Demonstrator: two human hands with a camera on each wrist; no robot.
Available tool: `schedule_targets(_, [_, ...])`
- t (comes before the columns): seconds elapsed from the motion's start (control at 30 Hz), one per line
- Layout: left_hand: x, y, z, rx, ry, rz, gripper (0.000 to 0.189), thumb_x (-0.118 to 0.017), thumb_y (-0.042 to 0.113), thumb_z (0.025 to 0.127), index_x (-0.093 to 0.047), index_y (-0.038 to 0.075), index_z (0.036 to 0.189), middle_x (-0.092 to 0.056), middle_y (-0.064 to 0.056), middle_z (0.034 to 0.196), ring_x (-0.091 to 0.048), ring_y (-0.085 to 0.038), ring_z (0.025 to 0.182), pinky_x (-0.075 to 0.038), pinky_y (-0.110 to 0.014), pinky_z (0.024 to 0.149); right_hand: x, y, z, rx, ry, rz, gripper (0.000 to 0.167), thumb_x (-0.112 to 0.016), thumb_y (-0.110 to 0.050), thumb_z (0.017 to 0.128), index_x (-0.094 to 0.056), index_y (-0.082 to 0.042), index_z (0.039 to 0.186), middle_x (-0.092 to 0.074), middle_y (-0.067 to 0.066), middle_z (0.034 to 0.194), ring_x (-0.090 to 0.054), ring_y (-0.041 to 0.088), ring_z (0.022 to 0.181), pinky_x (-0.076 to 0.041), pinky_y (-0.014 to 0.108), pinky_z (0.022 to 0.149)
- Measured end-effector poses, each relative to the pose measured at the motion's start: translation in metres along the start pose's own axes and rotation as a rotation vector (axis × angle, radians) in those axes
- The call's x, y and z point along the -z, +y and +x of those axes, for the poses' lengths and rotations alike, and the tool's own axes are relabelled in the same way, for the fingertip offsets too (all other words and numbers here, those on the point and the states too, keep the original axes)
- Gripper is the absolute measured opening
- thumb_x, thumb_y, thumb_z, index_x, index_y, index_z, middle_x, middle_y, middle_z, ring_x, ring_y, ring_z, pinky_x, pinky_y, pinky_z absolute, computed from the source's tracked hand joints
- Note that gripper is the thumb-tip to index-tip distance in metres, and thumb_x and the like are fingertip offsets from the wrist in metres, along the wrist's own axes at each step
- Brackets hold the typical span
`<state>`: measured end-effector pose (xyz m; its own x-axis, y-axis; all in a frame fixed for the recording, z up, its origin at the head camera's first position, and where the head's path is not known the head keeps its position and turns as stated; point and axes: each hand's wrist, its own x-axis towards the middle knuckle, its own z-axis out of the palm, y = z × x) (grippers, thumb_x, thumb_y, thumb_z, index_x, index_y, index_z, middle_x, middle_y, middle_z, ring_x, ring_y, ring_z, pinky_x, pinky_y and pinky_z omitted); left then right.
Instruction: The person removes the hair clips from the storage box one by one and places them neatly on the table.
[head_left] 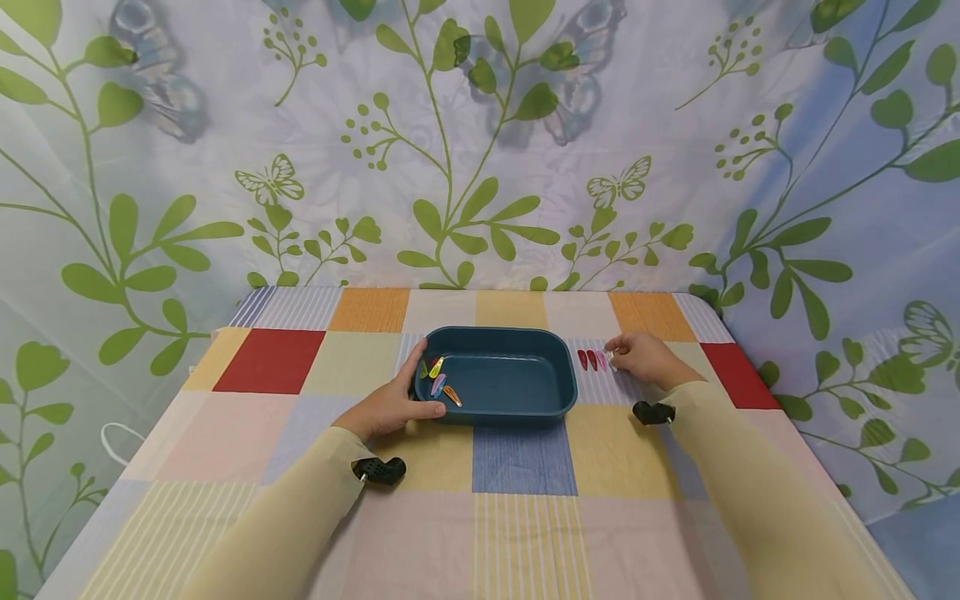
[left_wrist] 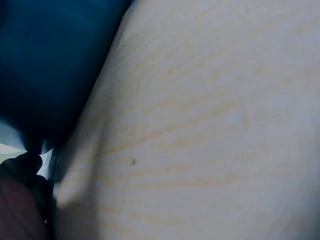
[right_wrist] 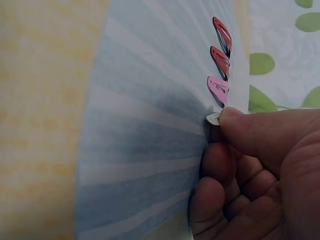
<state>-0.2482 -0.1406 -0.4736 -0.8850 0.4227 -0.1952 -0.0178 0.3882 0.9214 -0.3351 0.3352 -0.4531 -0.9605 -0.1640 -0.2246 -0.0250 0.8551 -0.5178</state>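
My right hand (head_left: 647, 358) pinches a white hair clip (right_wrist: 213, 118) between thumb and forefinger, right at the cloth. Beside it a pink hair clip (right_wrist: 218, 89) and two red hair clips (right_wrist: 220, 61) lie in a row. My left hand (head_left: 390, 402) rests against the left end of a dark blue tray (head_left: 517, 412), its fingers straight along the side and the thumb by the front rim. Inside the tray, at its left end, are several clips, among them a yellow hair clip (head_left: 437, 367), a blue-and-purple one and an orange hair clip (head_left: 452, 396).
A patchwork-patterned cloth (head_left: 525, 533) covers the table. Behind and at the sides hangs a curtain (head_left: 330, 100) printed with leaves and butterflies. A white cord (head_left: 112, 446) loops at the left table edge.
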Motion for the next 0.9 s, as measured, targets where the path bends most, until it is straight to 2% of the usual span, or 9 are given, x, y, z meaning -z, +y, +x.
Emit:
schedule_targets(0.13, [0.0, 0.0, -0.001, -0.004, 0.002, 0.007, 0.122, -0.086, 0.04, 0.087, 0.007, 0.052, 0.165, -0.005, -0.009, 0.178, -0.018, -0.037, 0.161, -0.021, -0.063, 0.127, -0.001, -0.002, 0.0, -0.015, -0.012, -0.006, 0.032, -0.063, -0.012, 0.101, -0.068, 0.002, 0.129, -0.069, 0.021, 0.117, -0.062, 0.029, 0.1, -0.054, 0.043, 0.093])
schedule_targets(0.33, [0.001, 0.001, -0.002, -0.005, 0.001, 0.012, 0.122, -0.086, 0.04, 0.088, 0.008, 0.052, 0.165, -0.006, -0.01, 0.178, -0.02, -0.038, 0.16, -0.023, -0.063, 0.126, 0.0, -0.006, 0.001, -0.035, -0.027, -0.036, 0.032, -0.064, -0.012, 0.101, -0.068, 0.003, 0.129, -0.069, 0.017, 0.11, -0.06, 0.027, 0.095, -0.052, 0.035, 0.085])
schedule_targets(0.63, [0.001, 0.0, -0.002, -0.015, -0.007, 0.003, 0.121, -0.085, 0.038, 0.09, 0.009, 0.05, 0.166, -0.009, -0.013, 0.177, -0.026, -0.038, 0.157, -0.025, -0.06, 0.126, 0.005, -0.016, 0.001, -0.051, -0.052, -0.087, 0.031, -0.069, -0.011, 0.099, -0.069, 0.003, 0.127, -0.068, 0.016, 0.105, -0.06, 0.026, 0.09, -0.05, 0.032, 0.079])
schedule_targets(0.9, [0.001, 0.001, -0.001, -0.003, -0.001, -0.008, 0.121, -0.085, 0.036, 0.089, 0.007, 0.054, 0.165, -0.01, -0.01, 0.177, -0.027, -0.035, 0.156, -0.025, -0.059, 0.127, 0.006, -0.009, 0.003, -0.029, -0.054, -0.096, 0.031, -0.07, -0.012, 0.098, -0.069, 0.002, 0.126, -0.069, 0.017, 0.106, -0.06, 0.029, 0.094, -0.051, 0.039, 0.085])
